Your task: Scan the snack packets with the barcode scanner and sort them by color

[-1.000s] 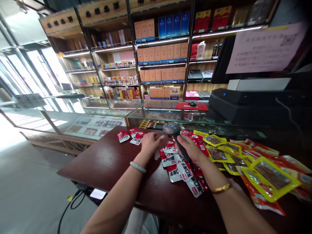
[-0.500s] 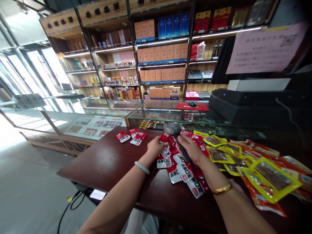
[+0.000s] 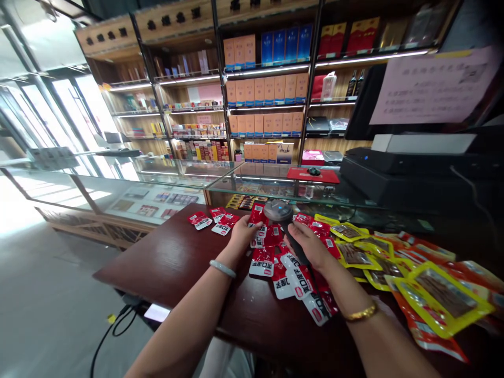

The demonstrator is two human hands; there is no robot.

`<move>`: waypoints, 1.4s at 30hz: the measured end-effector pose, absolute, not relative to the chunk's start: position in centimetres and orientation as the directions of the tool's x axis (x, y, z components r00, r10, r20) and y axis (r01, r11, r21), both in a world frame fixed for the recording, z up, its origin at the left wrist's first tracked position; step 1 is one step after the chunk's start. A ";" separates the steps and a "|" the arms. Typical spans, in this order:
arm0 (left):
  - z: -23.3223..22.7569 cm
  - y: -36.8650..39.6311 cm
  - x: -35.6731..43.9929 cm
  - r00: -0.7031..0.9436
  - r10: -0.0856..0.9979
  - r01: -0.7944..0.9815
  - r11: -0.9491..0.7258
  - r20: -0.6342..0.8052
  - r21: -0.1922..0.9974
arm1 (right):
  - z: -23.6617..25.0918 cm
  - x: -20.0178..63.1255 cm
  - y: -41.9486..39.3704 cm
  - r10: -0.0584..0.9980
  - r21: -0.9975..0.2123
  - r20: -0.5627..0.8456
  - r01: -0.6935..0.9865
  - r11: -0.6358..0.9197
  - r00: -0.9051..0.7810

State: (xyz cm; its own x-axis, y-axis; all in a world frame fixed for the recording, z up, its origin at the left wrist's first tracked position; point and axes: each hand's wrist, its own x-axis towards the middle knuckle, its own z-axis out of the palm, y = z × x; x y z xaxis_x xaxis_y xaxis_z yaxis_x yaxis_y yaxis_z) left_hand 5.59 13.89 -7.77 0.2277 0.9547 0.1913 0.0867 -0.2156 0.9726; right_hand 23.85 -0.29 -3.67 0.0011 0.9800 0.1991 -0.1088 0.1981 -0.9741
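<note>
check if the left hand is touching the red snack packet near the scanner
Touching. The head view shows the left hand with its fingers closed on the upper edge of a red snack packet, lifted under the scanner that the right hand holds.

Lit wooden shelves (image 3: 260,94) behind glass counters (image 3: 165,184); bright windows (image 3: 59,115) left; grey floor (image 3: 43,304).

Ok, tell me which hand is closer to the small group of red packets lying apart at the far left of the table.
Left. The left hand is just right of the separate red packets, holding other packets; the right hand sits farther right, gripping the scanner.
</note>
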 end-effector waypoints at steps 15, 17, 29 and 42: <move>-8.0 14.2 5.3 0.202 0.962 0.001 -0.189 0.185 0.982 | -3.9 23.8 -0.5 0.981 -0.973 0.182 -0.157 0.169 -0.073; -8.0 14.3 5.5 0.197 0.966 -0.023 -0.164 0.165 0.986 | -3.8 23.7 -0.5 0.981 -0.974 0.179 -0.156 0.166 -0.072; -4.3 15.9 -0.4 -0.504 0.806 0.565 0.035 0.311 0.824 | -3.9 23.7 -0.3 0.981 -0.975 0.189 -0.124 0.182 -0.047; -7.4 13.4 5.2 0.434 0.897 0.863 -0.441 0.084 0.247 | -3.3 23.8 -0.4 0.985 -0.979 0.173 -0.113 0.172 0.005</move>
